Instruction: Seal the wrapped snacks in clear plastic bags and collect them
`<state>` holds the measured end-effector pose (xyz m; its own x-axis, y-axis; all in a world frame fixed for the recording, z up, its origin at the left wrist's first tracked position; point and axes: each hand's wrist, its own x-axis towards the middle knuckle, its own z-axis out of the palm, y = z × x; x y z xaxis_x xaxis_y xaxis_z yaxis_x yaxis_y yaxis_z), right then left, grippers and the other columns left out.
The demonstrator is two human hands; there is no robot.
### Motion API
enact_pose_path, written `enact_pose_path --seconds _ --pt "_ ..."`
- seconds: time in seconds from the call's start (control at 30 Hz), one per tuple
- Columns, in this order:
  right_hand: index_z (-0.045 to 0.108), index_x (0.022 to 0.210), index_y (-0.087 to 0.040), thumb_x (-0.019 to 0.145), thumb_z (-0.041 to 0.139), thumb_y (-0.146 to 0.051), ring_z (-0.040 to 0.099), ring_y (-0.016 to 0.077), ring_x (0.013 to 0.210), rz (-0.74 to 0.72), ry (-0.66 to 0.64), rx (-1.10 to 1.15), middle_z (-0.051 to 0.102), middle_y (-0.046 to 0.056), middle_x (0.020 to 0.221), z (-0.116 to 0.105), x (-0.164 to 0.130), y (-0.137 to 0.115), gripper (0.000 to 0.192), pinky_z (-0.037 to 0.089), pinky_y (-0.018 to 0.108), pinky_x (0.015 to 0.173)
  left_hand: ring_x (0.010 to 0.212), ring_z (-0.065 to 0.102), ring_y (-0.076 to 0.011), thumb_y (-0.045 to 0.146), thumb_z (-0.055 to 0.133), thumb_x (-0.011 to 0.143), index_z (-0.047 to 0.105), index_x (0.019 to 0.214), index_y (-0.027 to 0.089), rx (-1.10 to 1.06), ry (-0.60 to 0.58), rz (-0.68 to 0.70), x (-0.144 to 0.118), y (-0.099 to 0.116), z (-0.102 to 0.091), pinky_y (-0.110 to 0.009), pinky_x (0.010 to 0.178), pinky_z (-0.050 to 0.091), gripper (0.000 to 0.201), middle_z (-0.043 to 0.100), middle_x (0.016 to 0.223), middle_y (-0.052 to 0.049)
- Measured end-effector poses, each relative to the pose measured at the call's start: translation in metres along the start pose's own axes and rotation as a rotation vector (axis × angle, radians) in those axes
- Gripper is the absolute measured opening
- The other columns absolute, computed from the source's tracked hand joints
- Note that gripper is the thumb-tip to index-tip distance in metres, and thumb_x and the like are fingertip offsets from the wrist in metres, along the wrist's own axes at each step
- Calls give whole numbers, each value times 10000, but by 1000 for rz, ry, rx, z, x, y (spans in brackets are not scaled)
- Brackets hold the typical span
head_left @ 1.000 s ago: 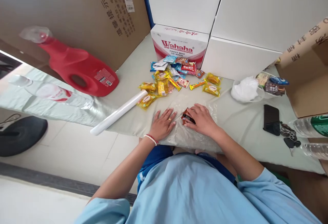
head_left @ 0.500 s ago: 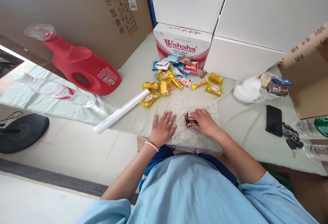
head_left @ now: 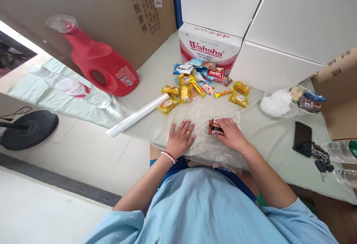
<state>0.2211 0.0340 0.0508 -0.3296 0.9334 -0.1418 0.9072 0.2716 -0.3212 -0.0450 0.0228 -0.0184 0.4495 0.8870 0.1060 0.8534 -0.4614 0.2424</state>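
A sheet of clear plastic film [head_left: 205, 145] lies crumpled on the covered table in front of me. My left hand [head_left: 180, 138] rests flat on its left edge, fingers spread, holding nothing. On the film's right half, my right hand [head_left: 231, 134] has its fingers closed on the near end of a small brown-wrapped snack [head_left: 214, 128], which appears to lie on the film. My right fingers cover part of its wrapper. Just beyond the film are yellow-wrapped snacks [head_left: 167, 105] and a heap of mixed packets [head_left: 205, 73].
A white roll [head_left: 138, 114] lies at left, near a red jug [head_left: 103, 67] and a clear bottle [head_left: 75, 87]. The Wahaha carton [head_left: 210, 45] stands behind. Rightward are a tub with a white bag [head_left: 276, 102], a phone [head_left: 302, 138], keys [head_left: 322, 158] and bottles [head_left: 340, 151].
The whole view has shifted, so the surroundings sit further right in the picture. Both hands keep nearly the same pose, the right one still on the brown snack.
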Motion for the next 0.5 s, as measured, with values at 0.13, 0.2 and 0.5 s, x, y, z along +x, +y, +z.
enact_pose_path --seconds 0.13,0.2,0.5 --pt "580 1404 -164 918 707 -313 514 339 1281 23 3 -26 632 168 1326 19 2 -18 524 387 479 1110 1561 368 -296 424 372 1081 430 1600 274 -5 -4 -14 -1 -1 0 -643 1286 141 544 383 1683 -99" --pt "563 1432 -171 911 716 -300 502 351 1313 45 9 -31 614 178 1360 29 3 -25 558 357 530 1145 1582 322 -315 429 409 1067 445 1594 255 -19 6 -12 -3 -4 -3 -629 1286 165 557 336 1703 -120" --pt "326 1632 -291 898 732 -543 396 352 1484 -275 91 295 427 157 1601 10 -84 11 876 404 556 1200 1567 363 -275 151 553 781 397 1607 255 -338 -231 400 -50 -32 -35 -555 1323 202 847 386 1687 -99"
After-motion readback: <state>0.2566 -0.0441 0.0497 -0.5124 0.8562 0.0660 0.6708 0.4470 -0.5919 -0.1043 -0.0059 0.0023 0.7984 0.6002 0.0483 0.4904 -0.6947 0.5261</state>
